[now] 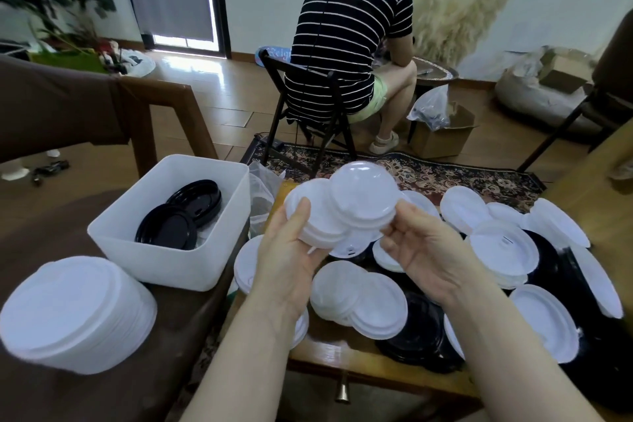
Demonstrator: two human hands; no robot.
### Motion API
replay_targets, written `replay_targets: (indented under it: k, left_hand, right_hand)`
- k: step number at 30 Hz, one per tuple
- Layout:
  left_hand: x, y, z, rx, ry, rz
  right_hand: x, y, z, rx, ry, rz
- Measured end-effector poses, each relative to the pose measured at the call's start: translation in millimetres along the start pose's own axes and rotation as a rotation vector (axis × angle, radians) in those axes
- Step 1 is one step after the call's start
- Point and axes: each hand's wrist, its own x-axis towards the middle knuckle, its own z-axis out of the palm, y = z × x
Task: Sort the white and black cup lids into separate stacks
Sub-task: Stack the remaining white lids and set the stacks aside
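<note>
My left hand [291,250] grips a short stack of white lids [317,212] from below, thumb on its near edge. My right hand [416,243] pinches a single white lid [363,193] that overlaps the right side of that stack. Both are raised above a mixed heap of white lids [503,247] and black lids [421,329] on the wooden table. A tall stack of white lids [68,308] stands at the lower left. Two black lids [178,219] lie inside the white plastic bin [171,264].
The bin and the tall stack rest on a brown surface [85,387] left of the wooden table [376,363]. A person in a striped shirt [349,31] sits on a folding chair beyond the table, back turned. A cardboard box [442,137] and a patterned rug lie on the floor.
</note>
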Motion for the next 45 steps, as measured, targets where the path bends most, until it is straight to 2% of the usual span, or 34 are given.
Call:
replay_targets:
  k: [5, 12, 15, 17, 20, 23, 27, 30, 34, 36, 39, 43, 45]
  left_hand:
    - [-6.5, -6.8, 5.6, 0.009, -0.061, -0.058]
    - [-10.5, -7.4, 8.1, 0.167, -0.120, -0.057]
    - [-12.0, -7.9, 9.5, 0.157, -0.142, -0.028]
    - [-13.2, -7.4, 10.7, 0.125, -0.175, -0.018]
    - [-13.6, -7.9, 11.9, 0.095, -0.201, -0.017]
    - [-15.5, -6.7, 11.0, 0.092, -0.195, -0.001]
    - [-21.3, -4.8, 6.0, 0.199, -0.087, 0.019]
    - [-28.2, -1.1, 3.4, 0.242, 0.058, 0.134]
    - [-37.2, 7.9, -10.3, 0.194, 0.266, 0.252]
    - [-41.4, 7.2, -16.7, 0.169, 0.297, 0.224]
    - [-43.8, 3.2, -17.3, 0.162, 0.344, 0.183]
    - [-74.8, 2.9, -16.8, 0.099, 0.217, 0.048]
    - [-100.5, -5.3, -23.3, 0.079, 0.244, 0.039]
  right_hand:
    - [1.6, 6.4, 4.4, -0.138, 0.042, 0.004]
    - [-6.8, 6.1, 0.1, -0.456, 0.105, -0.204]
    - [-7.8, 6.1, 0.2, -0.564, 0.117, -0.295]
    - [-7.4, 6.2, -0.2, -0.558, 0.071, -0.238]
    - [-8.3, 8.4, 0.6, -0.414, -0.037, -0.095]
    - [-9.1, 10.6, 2.9, -0.327, -0.065, -0.091]
    - [-9.8, 16.1, 5.9, -0.339, -0.100, -0.115]
    - [-14.5, 17.2, 9.0, -0.397, -0.131, -0.125]
    - [-20.1, 8.5, -6.3, -0.818, -0.039, -0.337]
    - [-22.8, 10.4, -21.1, -1.019, -0.044, -0.369]
    - [-25.6, 21.0, -32.9, -1.108, -0.071, -0.337]
    - [-22.3, 27.9, -24.3, -1.248, -0.087, -0.456]
    - [-17.6, 29.2, -12.9, -1.307, -0.146, -0.501]
